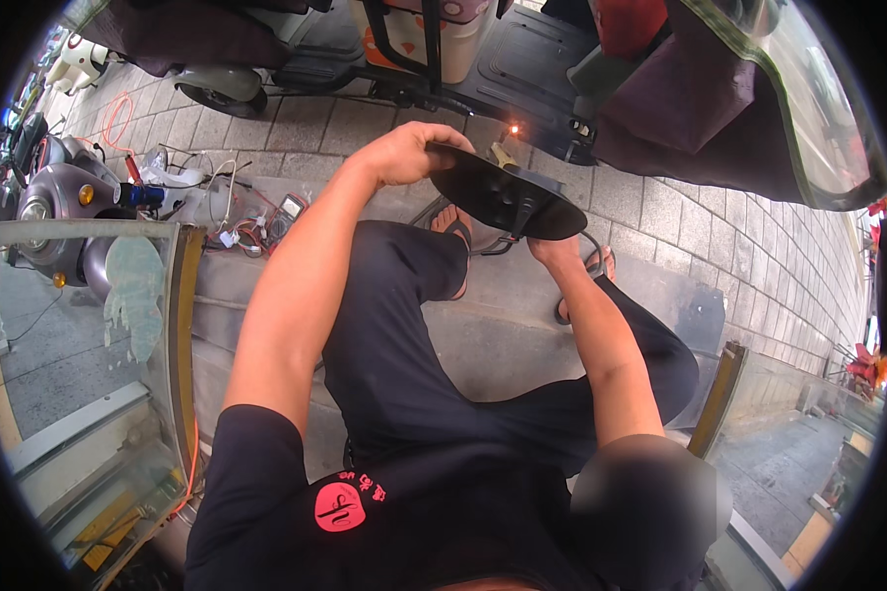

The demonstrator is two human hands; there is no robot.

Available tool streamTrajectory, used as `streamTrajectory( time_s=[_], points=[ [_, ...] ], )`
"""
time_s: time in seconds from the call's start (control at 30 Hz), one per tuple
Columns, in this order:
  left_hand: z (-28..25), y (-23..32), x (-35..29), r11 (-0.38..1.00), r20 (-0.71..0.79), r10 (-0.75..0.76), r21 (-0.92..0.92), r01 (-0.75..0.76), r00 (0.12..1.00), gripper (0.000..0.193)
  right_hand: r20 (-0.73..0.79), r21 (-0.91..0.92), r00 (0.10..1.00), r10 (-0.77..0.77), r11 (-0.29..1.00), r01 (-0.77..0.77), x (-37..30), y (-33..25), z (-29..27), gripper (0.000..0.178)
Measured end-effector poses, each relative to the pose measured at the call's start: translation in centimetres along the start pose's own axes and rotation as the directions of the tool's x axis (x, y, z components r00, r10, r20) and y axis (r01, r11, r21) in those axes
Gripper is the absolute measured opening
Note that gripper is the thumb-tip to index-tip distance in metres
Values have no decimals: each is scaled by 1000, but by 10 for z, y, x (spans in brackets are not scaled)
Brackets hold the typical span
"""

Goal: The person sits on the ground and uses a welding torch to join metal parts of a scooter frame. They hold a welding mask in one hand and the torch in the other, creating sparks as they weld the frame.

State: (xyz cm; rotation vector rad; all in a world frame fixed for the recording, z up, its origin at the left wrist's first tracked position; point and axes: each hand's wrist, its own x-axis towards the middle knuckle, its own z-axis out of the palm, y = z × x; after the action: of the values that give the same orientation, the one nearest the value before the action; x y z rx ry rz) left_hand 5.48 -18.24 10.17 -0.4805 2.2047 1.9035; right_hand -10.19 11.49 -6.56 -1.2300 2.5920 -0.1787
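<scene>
My left hand [411, 155] is closed on the left edge of a black rounded panel [478, 195], its fingertips partly hidden behind it. The panel is tilted in front of my knees and has a short dark stub on its face. A small tan block [503, 156] shows just past the panel's far edge. My right hand [554, 250] is at the panel's near right edge. Only its wrist and back show, so what its fingers do is hidden. A dark cable [593, 246] bends beside that hand.
I sit on grey stone steps [463, 345]. Ahead is a three-wheeled vehicle with a black floor [532, 69] and dark covers; a small orange glow [513, 129] shows beside it. At left are a multimeter [288, 209], tangled wires [244, 234] and a parked scooter [54, 212]. Glass door frames flank me.
</scene>
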Motion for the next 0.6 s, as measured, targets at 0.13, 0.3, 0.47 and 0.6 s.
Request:
streamTrajectory(
  time_s=[0.13, 0.3, 0.47, 0.6],
  points=[
    [0, -4, 2, 1000, -4, 4, 1, -4, 1000, 28, 29, -13, 999, 22, 1000, -21, 0, -2, -1, 43],
    [0, -2, 1, 1000, -6, 12, 15, -12, 1000, 28, -15, 23, 1000, 10, 1000, -10, -2, -7, -8, 38],
    [0, -2, 1, 1000, -25, 21, 14, -21, 999, 27, -71, 115, 997, 43, 993, -34, -4, -12, -11, 33],
    [-1, -7, 4, 998, -30, 41, -48, -43, 999, 28, -12, 133, 992, 122, 984, -120, -3, -21, -21, 37]
  ],
)
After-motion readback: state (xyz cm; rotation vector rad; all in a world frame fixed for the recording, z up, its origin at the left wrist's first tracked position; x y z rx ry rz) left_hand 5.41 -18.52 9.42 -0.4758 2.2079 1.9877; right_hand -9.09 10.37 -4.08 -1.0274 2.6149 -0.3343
